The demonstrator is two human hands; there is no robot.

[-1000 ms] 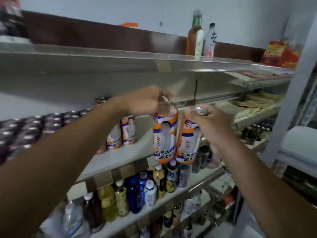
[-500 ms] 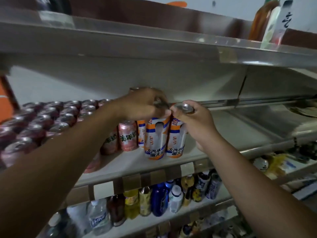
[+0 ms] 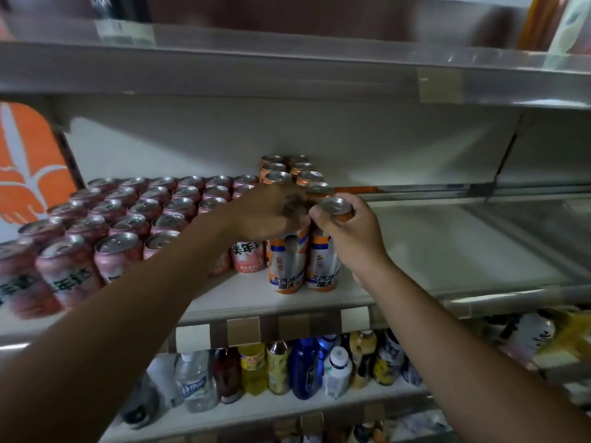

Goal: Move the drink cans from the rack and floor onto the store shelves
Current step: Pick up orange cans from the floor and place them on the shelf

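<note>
Two tall orange-and-white drink cans stand side by side at the front of the middle shelf (image 3: 431, 260). My left hand (image 3: 268, 212) grips the top of the left can (image 3: 286, 266). My right hand (image 3: 348, 225) grips the top of the right can (image 3: 323, 266), with its silver lid showing above my fingers. Right behind them runs a double row of orange cans (image 3: 287, 171) toward the back wall. Several rows of pink cans (image 3: 128, 225) fill the shelf to the left.
The same shelf is bare to the right of my hands. The shelf above (image 3: 287, 68) hangs low over the cans. Bottles (image 3: 303, 366) line the shelf below. An orange sign (image 3: 28, 161) is at the far left.
Both hands have carried the two orange cans leftward and in over the shelf, down to stand on its front by the pink cans. The view has swung left.
</note>
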